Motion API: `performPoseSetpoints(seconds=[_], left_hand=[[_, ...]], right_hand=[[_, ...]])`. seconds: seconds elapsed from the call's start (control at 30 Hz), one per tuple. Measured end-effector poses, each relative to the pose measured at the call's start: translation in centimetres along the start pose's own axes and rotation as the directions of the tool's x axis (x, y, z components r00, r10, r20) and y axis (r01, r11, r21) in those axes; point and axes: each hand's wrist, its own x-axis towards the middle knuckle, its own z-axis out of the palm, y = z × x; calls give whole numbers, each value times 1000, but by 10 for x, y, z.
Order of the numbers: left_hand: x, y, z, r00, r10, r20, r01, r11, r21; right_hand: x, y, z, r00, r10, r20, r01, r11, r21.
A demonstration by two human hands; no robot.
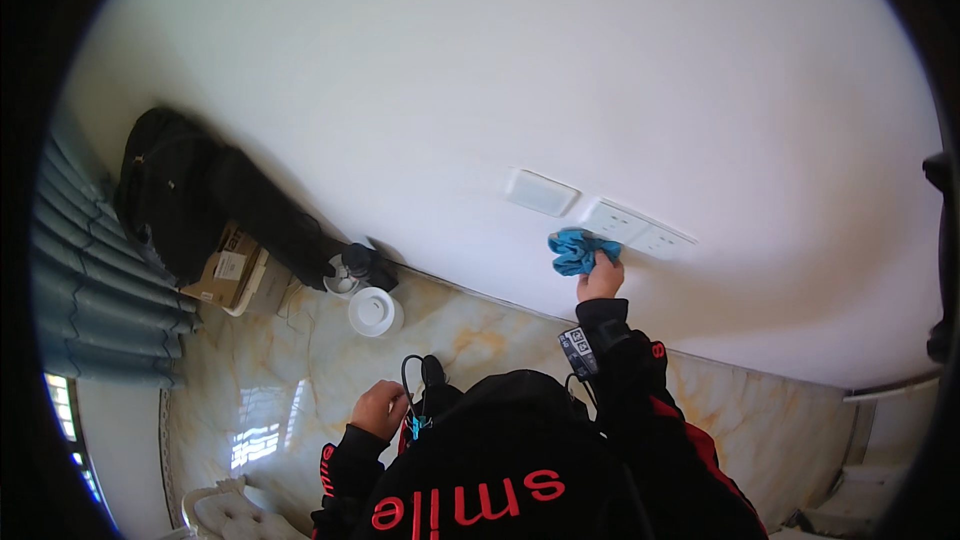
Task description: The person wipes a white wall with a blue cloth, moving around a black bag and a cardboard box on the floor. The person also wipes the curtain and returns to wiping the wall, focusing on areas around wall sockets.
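Note:
My right hand (601,278) is closed round a crumpled blue cloth (578,251). The cloth lies against the white wall, at the lower left edge of a double white socket plate (640,227). Just up and left of that plate sits a blank-looking white wall plate (543,192). Low beside my body, my left hand (379,409) is loosely closed, its fingers curled and partly turned away; nothing shows in it. A dark cable (405,372) loops close by that hand. A small device (578,351) is strapped at my right wrist.
Along the wall at left lean a black bag (165,190) and a long dark case (265,210), with a cardboard box (228,268) beneath. A round white container (375,312) stands on the marbled floor (470,340). Blue curtains (95,280) hang far left; a tufted pale seat (235,518) is lower left.

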Motion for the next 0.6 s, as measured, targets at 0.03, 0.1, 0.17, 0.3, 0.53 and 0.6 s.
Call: performPoseSetpoints(seconds=[0.03,0.1,0.17,0.3,0.53,0.6], left_hand=[[0,-10,-8,1000,0,-18,0,1000,-1],[-3,-28,-27,999,-4,-48,4,1000,4],[-8,-43,-45,997,-46,-66,46,999,-3],[-19,-67,-77,984,-147,-97,146,989,-14],[-26,-91,-104,970,-212,-118,203,976,-79],[-23,-92,-106,975,-170,-139,165,985,-52]], right_hand=[[-11,14,15,998,58,15,-59,998,21],[-32,41,47,989,143,41,-140,988,-68],[-54,71,86,962,196,188,-207,978,38],[-98,130,172,850,314,423,-383,919,88],[-148,151,284,537,451,713,-770,607,196],[-149,122,288,332,349,876,-834,543,100]])
